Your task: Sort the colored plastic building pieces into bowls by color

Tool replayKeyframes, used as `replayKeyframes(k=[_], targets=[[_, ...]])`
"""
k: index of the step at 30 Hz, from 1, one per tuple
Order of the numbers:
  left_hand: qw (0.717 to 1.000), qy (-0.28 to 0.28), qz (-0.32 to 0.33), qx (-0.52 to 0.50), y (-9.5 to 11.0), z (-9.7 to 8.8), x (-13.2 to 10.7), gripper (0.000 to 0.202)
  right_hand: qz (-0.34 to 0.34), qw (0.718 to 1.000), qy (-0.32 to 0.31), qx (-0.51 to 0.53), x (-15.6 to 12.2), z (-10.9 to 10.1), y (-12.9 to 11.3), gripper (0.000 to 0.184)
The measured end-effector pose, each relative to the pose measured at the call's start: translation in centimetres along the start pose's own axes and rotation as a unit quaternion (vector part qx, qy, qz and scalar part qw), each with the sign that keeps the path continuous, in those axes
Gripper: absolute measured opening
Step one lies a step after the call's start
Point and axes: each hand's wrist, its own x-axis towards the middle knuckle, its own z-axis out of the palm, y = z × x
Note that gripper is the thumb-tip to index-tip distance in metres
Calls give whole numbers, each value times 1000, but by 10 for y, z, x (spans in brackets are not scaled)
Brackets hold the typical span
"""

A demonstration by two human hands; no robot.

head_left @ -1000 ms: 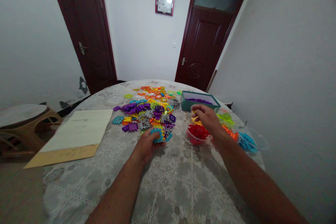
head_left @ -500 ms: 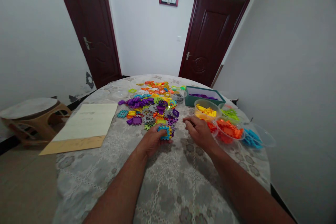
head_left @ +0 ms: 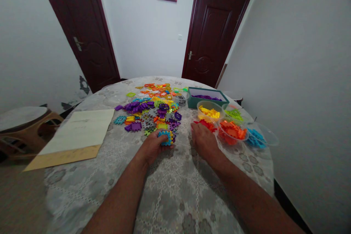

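Note:
My left hand [head_left: 151, 147] is closed around a small block of joined blue and yellow pieces [head_left: 165, 138] at the near edge of a heap of coloured plastic pieces [head_left: 152, 109]. Palm down, my right hand [head_left: 201, 138] rests on the tablecloth beside the clear tub of red pieces [head_left: 206, 124], fingers loosely curled; what they hold, if anything, is hidden. A tub of yellow pieces [head_left: 208, 112] and a tub of orange pieces [head_left: 231, 131] stand just beyond it.
A teal box [head_left: 207, 98] with purple pieces, a green tub [head_left: 235, 114] and a blue tub [head_left: 256, 138] line the round table's [head_left: 175, 190] right side. Papers [head_left: 74, 133] lie at the left. A wooden stool [head_left: 24, 126] stands off the table. Two dark doors behind.
My right hand drew back from the yellow tub to the cloth beside the red tub. My left hand kept its grip on the block. The camera shifted slightly.

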Motion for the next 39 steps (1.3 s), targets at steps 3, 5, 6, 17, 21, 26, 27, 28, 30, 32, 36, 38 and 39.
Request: replayKeyframes(k=[3,5,6,17,21,26,27,28,30,32,36,38,39], targets=[[1000,-3,-7,-12,0,0,0,23,-2,1000,-9,4,0,-1,-1,32],[1000,1,-10,-9,1,0,0,24,-3,1000,-15,1,-1,-3,0,32],[1000,3,-10,-4,1,0,0,24,-4,1000,-19,0,-2,-4,1,31],[998,-60,-6,-3,-4,0,-1,24,-102,966,157,176,-9,-16,-19,29],[994,-107,-8,-5,-3,2,-5,21,-134,950,110,259,-15,-8,-34,28],[994,-103,-19,-14,-1,6,-9,25,-82,941,85,316,-14,-6,-37,20],[995,-98,-23,-17,-1,7,-9,27,-63,938,91,329,-13,-7,-36,20],[995,-93,-26,-20,0,8,-9,29,-45,934,92,342,-12,-8,-35,20],[996,-84,-30,-28,1,8,-9,33,-11,927,85,366,-12,-11,-33,21],[996,-73,-32,-39,3,8,-8,35,13,922,83,378,-12,-13,-32,23],[997,-47,-24,-59,4,5,-6,38,21,918,99,383,-11,-17,-31,26],[997,-26,-14,-70,4,3,-4,38,13,918,106,382,-10,-19,-30,26],[997,-14,-9,-77,4,2,-3,38,5,918,111,380,-10,-21,-29,25]])
